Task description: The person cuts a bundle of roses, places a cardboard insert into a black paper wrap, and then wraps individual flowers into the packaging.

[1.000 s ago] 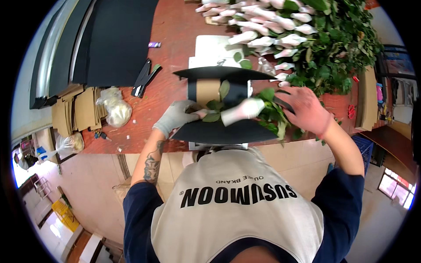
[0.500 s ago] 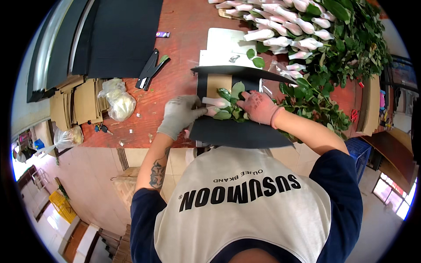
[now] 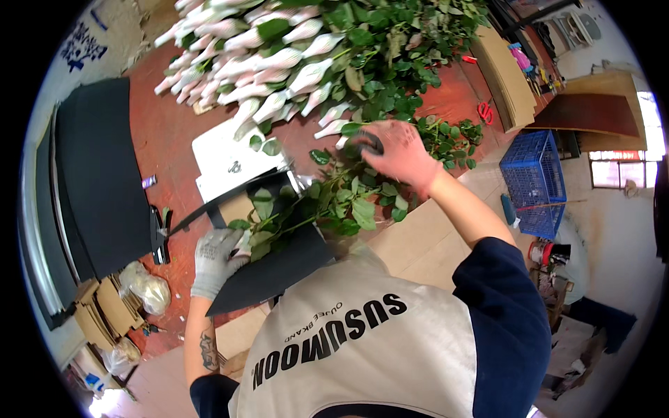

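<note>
Two navy sleeves [image 3: 498,299] flank one cream shirt front [image 3: 362,334] nearest to us. Ahead of it, a curved black sheet [image 3: 279,268] lies at the near edge of the red wooden table [image 3: 174,189]. At the sheet's left end, we locate our left hand [image 3: 217,261] in a pale grey glove; its thumb and fingers grasp a white-and-pink sleeved flower bud [image 3: 244,244]. Green leafy stems [image 3: 362,210] extend from the sheet toward the right. Above these stems we find our right hand [image 3: 398,155] in a pink glove, fingers bent; we cannot tell whether they grip anything.

Toward the table's near left corner, note the brown cardboard pieces [image 3: 108,310], with a clear plastic bag [image 3: 148,289] beside them. Farther along the left edge lie a black stapler-like tool [image 3: 159,230] and large black sheets [image 3: 94,174].

Beyond the curved sheet, we identify a flat white panel [image 3: 233,150]. Sleeved buds [image 3: 268,63] are heaped toward the far edge, their green foliage [image 3: 411,63] extending right. Red-handled scissors [image 3: 486,113] lie near the right edge.
</note>
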{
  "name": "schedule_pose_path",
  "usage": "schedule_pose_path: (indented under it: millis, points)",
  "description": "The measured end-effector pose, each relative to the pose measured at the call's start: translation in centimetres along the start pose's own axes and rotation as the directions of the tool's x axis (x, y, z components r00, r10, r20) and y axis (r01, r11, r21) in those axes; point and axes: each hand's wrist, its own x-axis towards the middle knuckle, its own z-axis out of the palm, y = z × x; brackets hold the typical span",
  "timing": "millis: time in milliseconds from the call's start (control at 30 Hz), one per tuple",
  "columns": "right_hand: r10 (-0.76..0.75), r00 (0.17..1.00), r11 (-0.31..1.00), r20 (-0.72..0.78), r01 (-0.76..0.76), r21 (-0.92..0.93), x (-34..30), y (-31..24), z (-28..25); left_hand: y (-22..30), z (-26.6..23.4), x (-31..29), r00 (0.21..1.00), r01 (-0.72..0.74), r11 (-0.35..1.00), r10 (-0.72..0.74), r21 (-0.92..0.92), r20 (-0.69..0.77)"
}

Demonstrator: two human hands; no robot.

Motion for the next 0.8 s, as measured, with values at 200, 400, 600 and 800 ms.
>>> schedule_pose_path:
  millis: [200, 400, 600, 800]
  points:
    - [0.088, 0.996, 0.75, -0.013, -0.075, -0.657, 5.4, 13.9, 8.2, -0.4, 0.8, -0.1, 0.992, 0.033, 0.999, -0.034, 0.008, 0.118]
    - [-0.055, 0.991, 0.679, -0.119, -0.051, -0.732, 3.2, 16.9, 0.5, -0.7, 1.1, -0.8, 0.986, 0.101, 0.994, -0.094, -0.048, 0.135]
    - [0.19, 0.554, 0.818, -0.811, -0.546, -0.182, -3.6, 23.5, -14.2, -0.1, 0.8, -0.4, 0.991, 0.08, 0.995, -0.073, -0.058, 0.108]
    - [0.288, 0.173, 0.644, -0.942, -0.763, 0.057, -10.4, 24.7, -27.3, 0.1, 0.6, -0.6, 0.991, 0.055, 0.998, -0.054, -0.005, 0.119]
